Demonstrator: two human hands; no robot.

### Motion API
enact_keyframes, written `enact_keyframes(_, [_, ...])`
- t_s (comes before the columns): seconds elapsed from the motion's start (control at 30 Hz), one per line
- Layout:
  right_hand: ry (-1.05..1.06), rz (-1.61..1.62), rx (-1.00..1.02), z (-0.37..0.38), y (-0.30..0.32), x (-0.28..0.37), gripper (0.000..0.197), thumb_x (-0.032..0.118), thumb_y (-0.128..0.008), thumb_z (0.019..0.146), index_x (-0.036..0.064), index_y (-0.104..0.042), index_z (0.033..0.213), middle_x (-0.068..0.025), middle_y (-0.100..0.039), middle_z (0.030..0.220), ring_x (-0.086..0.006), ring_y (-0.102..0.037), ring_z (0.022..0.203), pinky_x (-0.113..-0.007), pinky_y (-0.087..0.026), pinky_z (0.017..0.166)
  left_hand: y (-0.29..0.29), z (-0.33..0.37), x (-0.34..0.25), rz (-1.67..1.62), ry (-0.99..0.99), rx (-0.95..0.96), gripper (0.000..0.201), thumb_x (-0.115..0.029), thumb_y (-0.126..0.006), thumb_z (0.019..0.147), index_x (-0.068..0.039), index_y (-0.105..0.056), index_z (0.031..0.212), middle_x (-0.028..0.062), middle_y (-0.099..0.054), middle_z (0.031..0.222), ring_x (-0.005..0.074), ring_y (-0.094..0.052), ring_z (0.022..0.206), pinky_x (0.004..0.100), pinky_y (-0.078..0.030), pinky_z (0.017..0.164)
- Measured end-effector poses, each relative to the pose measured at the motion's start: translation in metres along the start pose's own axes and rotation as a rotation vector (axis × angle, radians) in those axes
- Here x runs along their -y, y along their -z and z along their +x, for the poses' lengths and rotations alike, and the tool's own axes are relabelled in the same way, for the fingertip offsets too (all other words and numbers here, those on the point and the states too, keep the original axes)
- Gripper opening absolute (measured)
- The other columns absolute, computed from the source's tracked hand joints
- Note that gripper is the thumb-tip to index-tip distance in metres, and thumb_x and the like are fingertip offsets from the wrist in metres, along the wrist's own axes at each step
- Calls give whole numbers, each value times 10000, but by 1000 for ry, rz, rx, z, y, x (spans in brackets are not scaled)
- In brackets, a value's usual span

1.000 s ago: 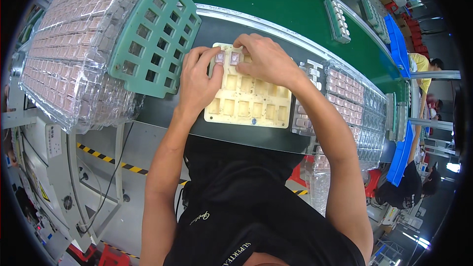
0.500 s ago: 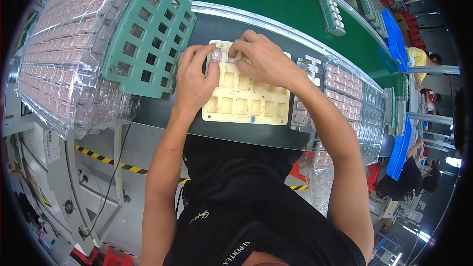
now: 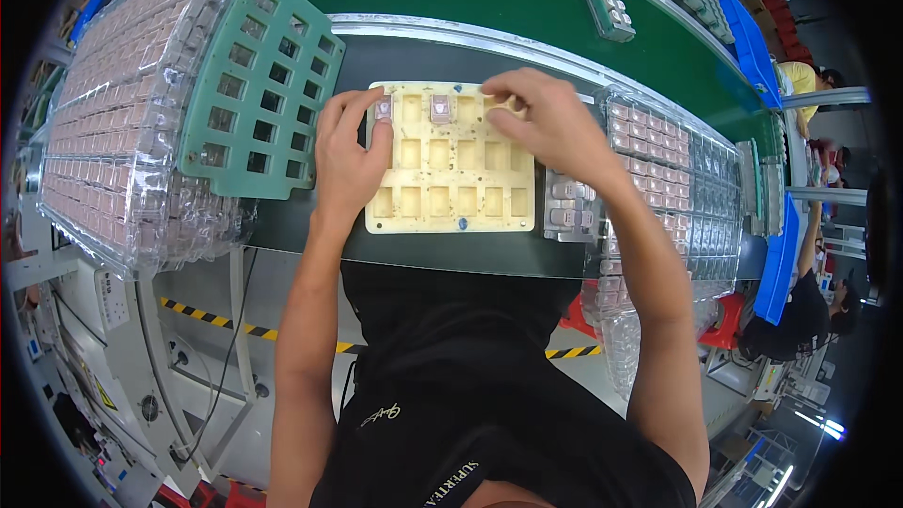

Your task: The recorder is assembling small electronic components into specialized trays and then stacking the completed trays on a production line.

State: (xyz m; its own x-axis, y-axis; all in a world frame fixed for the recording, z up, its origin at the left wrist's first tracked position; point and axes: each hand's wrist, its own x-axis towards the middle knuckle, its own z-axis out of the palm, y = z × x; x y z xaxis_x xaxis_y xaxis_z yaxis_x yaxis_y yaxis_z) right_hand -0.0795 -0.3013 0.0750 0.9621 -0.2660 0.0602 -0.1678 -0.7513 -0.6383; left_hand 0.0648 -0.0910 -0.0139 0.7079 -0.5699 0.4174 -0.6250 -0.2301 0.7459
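A cream tray (image 3: 454,179) with rows of square pockets lies flat in front of me. In its far row, a small pinkish clear-topped case (image 3: 384,110) sits at the left end. My left hand (image 3: 353,146) has thumb and forefinger closed about that case at the tray's edge. Farther along the row, another pinkish case (image 3: 439,109) stands in a pocket, untouched. My right hand (image 3: 553,122) hovers over the row's right end, thumb and fingers curled together. Whatever may be between these fingertips is hidden. The tray's nearer pockets hold nothing.
A green pocketed plate (image 3: 259,89) leans on tall stacks of filled clear trays (image 3: 113,122) at left. More clear trays of pinkish cases (image 3: 649,165) lie at right, beside a few loose cases (image 3: 569,205). Beyond the metal rail (image 3: 451,36), a loaded green fixture (image 3: 602,0) rests on a green belt.
My right hand has moved right along the far row, uncovering the second case. The case seen under its fingers before is gone from that pocket. My left hand keeps its place at the tray's corner.
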Motion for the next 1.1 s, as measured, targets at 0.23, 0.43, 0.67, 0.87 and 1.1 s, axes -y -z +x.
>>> enact_keyframes(0.23, [123,-141,42,29,-38,5,350,219,-651,857,-25,-677,1107,-195,-649,952,-374,-648,941,-448,-512,875,-1,-4,4,-42,47,-10,326,-98,-626,856,-38,-663,1174,156,-614,1127,342,-595,1064,417,-477,937])
enact_keyframes(0.43, [34,-70,101,41,-43,12,270,165,-624,828,-48,-661,990,-185,-653,939,-362,-654,934,-439,-514,869,-1,-3,3,-51,68,-14,330,-107,-627,855,-38,-660,1176,154,-623,1117,342,-601,1054,420,-478,933])
enact_keyframes(0.67, [15,-146,110,44,-42,20,358,177,-640,813,-23,-620,1110,-197,-618,1028,-350,-630,999,-432,-498,910,-1,-2,6,-83,66,-24,335,-96,-617,847,-35,-657,1174,156,-624,1106,346,-598,1045,427,-479,923])
enact_keyframes(0.87, [24,-200,192,45,-36,11,351,188,-645,816,-3,-620,1110,-187,-600,1068,-359,-619,1013,-443,-493,911,-1,-1,6,-75,55,-20,334,-87,-595,840,-22,-655,1162,152,-622,1090,342,-591,1038,430,-475,916])
enact_keyframes(1.1, [97,-187,150,57,-61,32,342,175,-660,814,-22,-628,1092,-197,-618,1016,-365,-629,975,-439,-502,882,1,-2,9,-72,46,-20,347,-85,-590,841,-18,-641,1178,155,-617,1098,350,-583,1042,434,-470,921])
